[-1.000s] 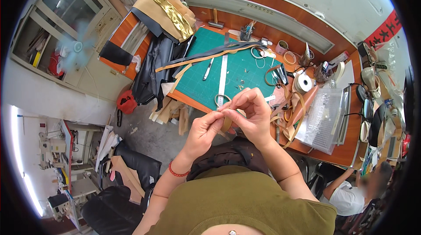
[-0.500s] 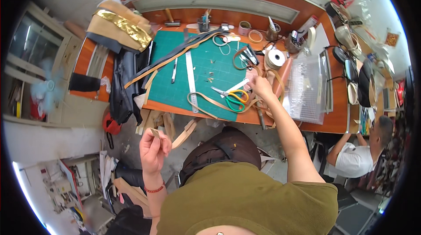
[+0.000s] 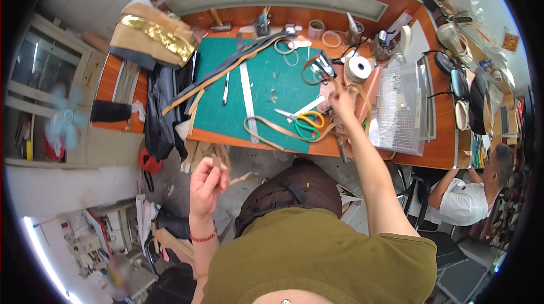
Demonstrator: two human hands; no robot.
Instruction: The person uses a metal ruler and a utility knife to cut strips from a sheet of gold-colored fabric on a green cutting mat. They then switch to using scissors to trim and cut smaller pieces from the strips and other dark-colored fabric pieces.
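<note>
My left hand (image 3: 206, 186) is raised in front of the table's near edge, fingers closed on a tan leather strip (image 3: 217, 162) whose end sticks up past the thumb. Part of the strip trails off to the right of that hand. My right hand (image 3: 343, 103) reaches down at the right side of the green cutting mat (image 3: 226, 117), over a pinkish piece. Its fingers are smeared and partly hidden. Just left of it lie scissors (image 3: 309, 122) with yellow and green handles and a white flat tool (image 3: 307, 107). A long tan strap (image 3: 266, 125) curls across the mat's front edge.
A steel ruler (image 3: 245, 97), a pen (image 3: 226, 90) and long dark and tan strips (image 3: 232, 66) lie on the mat. A white spool (image 3: 358, 69) and a clear grid sheet (image 3: 396, 105) are on the right. A person (image 3: 464, 196) in white sits at far right.
My right hand has shifted slightly right and away from me. My left hand has moved a little right, with the leather strip turned in its fingers.
</note>
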